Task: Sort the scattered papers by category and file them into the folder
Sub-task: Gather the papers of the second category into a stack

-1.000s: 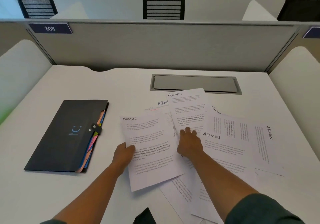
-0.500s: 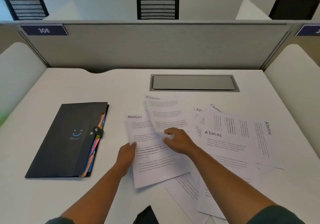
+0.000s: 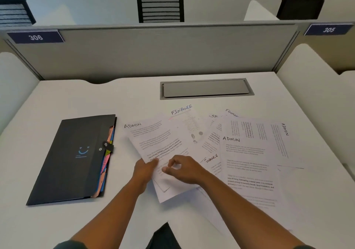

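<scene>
So my left hand (image 3: pixel 144 172) is pinching the left edge of the ADMIN stack (image 3: pixel 157 148), thumb on top of the paper, fingers tucked under it. A second ago it only held one ADMIN sheet; now the second ADMIN page that my right hand was dragging over half a second ago sits squared up on top of the first one, and you can see the lower sheet's corner peeking out near the bottom. My right hand (image 3: pixel 185 170) has let go of that page and hovers just over the stack, fingers loosely curled, index tip and thumb close together but I can't tell if they're actually nipping the paper edge or just touching it.

With that page gone from the middle, a FINANCE sheet (image 3: pixel 185 122) is now uncovered behind the stack, where before only "FIN" poked out. Another FINANCE page (image 3: pixel 211 159) shows just right of my right hand. The big ADMIN sheet (image 3: pixel 247 162) further right hasn't budged, same with the sideways ADMIN page (image 3: pixel 278 139) beyond it and the corners reading "SP" and "FINAN" sticking out at the back.

The folder (image 3: pixel 76 158) lies closed and snapped on the desk (image 3: pixel 57 98), just left of the stack, coloured tabs showing along its right edge. It's in the same spot as before, untouched.
</scene>
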The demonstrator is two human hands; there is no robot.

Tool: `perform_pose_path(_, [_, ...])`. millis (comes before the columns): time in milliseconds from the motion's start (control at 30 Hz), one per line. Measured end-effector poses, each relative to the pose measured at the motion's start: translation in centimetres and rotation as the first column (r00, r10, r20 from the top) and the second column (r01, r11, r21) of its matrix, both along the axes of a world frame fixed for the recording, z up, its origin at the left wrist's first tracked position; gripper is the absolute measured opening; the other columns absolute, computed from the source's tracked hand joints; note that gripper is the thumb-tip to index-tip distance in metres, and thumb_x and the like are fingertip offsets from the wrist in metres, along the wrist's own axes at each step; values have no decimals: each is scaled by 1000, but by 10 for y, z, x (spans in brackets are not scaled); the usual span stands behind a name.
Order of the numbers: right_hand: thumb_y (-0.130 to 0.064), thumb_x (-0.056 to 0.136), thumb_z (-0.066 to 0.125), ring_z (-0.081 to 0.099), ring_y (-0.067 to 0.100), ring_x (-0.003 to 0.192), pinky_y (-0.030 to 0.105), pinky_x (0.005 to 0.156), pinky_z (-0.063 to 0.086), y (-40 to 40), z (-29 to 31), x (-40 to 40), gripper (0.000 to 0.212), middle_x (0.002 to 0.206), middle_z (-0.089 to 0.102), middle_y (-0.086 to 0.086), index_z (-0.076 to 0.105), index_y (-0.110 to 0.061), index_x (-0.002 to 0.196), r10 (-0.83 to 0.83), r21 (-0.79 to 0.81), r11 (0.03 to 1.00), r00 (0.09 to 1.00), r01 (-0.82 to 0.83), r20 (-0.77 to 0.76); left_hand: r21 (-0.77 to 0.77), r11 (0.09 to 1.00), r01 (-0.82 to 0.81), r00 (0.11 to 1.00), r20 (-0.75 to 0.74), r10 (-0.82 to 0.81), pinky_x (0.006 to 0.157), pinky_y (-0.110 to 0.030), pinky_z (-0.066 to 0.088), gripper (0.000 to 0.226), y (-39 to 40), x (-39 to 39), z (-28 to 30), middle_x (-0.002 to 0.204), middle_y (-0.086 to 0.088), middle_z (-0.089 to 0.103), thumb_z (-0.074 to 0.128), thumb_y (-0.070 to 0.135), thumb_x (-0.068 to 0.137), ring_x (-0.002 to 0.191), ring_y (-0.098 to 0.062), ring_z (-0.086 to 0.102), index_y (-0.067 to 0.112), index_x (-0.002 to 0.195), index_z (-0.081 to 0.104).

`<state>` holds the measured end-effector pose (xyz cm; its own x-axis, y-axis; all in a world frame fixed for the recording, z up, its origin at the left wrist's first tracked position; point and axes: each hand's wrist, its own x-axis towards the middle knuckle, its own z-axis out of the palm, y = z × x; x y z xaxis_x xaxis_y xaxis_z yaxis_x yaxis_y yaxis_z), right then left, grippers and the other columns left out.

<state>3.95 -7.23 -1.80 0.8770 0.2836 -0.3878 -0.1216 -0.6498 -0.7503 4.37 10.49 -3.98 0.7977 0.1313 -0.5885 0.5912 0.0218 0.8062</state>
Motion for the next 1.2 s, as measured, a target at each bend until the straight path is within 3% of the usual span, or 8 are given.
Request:
perform_pose_path(133, [-48,84,66,59,14,101,27,79,47,-15,0,4,30,111,60,-6,58,-24,100,-243,-31,968,960,249,143,-27,999,-36,999,-3,36,60,-26,55,22,9,0,3,109,1,70,59,17,98,90,-19,69,22,119,59])
perform_pose_path(300, [-31,84,68,47,23,120,39,95,47,-47,-2,1,39,128,50,5,56,-13,116,-495,-197,810,823,553,278,-162,981,-105,994,-34,100,62,-33,59,18,20,5,6,100,1,74,61,10,94,89,-26,72,19,110,64])
perform_pose_path(433, [-34,84,63,18,36,144,50,112,30,-72,-10,-12,59,150,30,14,42,-11,135,-511,-544,626,821,558,254,-181,978,-105,994,-42,99,61,-34,60,16,23,10,6,95,-4,78,64,10,90,83,-29,75,17,105,67])
perform_pose_path(533, [-37,84,63,4,40,146,54,113,26,-84,-16,-22,71,157,13,16,30,-13,141,-596,-633,574,795,519,112,-139,988,-61,998,-31,58,65,-35,58,17,19,13,4,96,-5,78,63,11,89,84,-30,75,15,104,69])
perform_pose_path(800, [-19,88,52,28,38,139,46,107,40,-97,-20,-41,48,146,34,17,45,-3,133,-571,-601,621,816,503,92,1,990,144,990,0,-144,62,-25,52,34,0,3,-5,100,3,72,64,-1,84,89,-17,68,22,109,66])
perform_pose_path(933, [-16,86,52,56,32,108,39,86,51,-105,-10,-41,32,119,54,14,55,1,114,-647,-478,606,744,636,169,7,978,207,978,13,-207,64,-24,53,41,-8,2,-6,103,1,73,63,-9,79,90,-17,69,23,104,66])
perform_pose_path(1067, [-25,87,49,58,23,85,32,70,43,-93,3,-28,25,98,56,7,57,-6,100,-700,-315,610,680,727,216,27,968,251,968,9,-252,81,-36,54,47,-14,3,-4,114,-4,71,63,-10,78,103,-27,66,18,117,64])
perform_pose_path(1200, [-27,85,55,44,12,59,27,55,35,-65,10,-11,18,69,49,-4,47,-18,72,-670,-27,737,735,676,104,-13,950,313,950,-1,-313,86,-42,56,50,-20,1,3,119,-6,71,56,-7,81,104,-29,67,17,125,62])
